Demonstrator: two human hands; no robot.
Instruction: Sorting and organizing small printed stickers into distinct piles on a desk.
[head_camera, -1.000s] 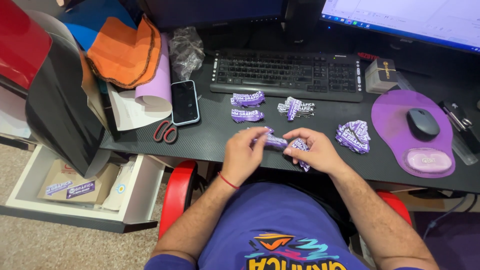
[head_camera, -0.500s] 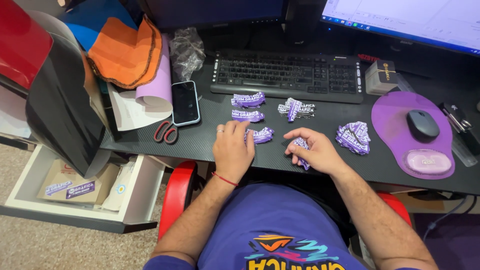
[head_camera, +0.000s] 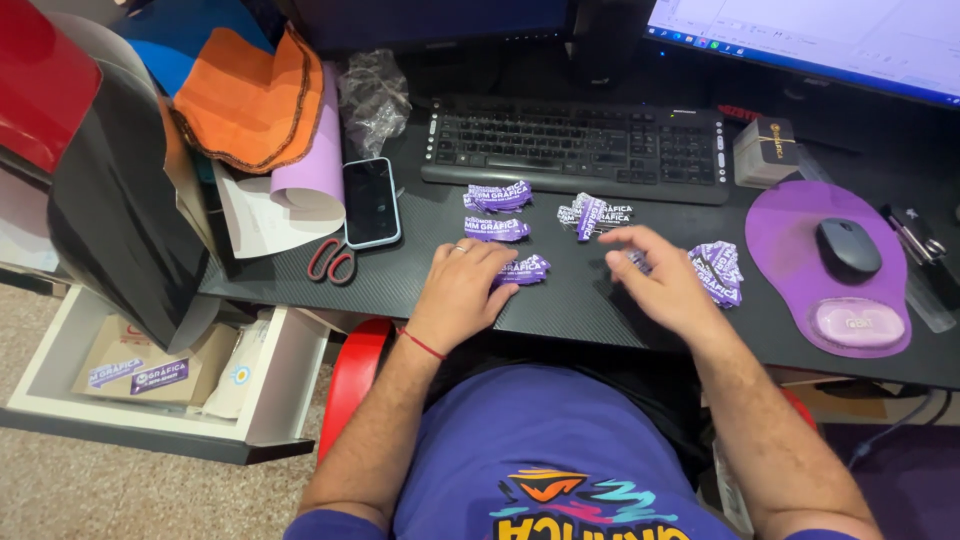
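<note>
Head view looks down on a black carbon-patterned desk with a person seated at its front edge. The left hand lies flat and open, palm down, its fingertips resting on a small bundle of purple printed stickers near the front edge. The right hand is open too, fingers spread and slightly curled, gripping nothing; it hovers or rests between two more purple sticker piles, one just beyond its fingertips and a larger one touching its outer side. Two further purple bundles and lie toward the middle of the desk, in front of a black keyboard along the back edge.

Toward the left edge sit a black smartphone, red-handled scissors just in front of it, and a stack of coloured vinyl sheets. Near the right edge a dark mouse rests on a purple mouse pad with a wrist cushion. Below the left corner, an open white drawer holds a brown cardboard box.
</note>
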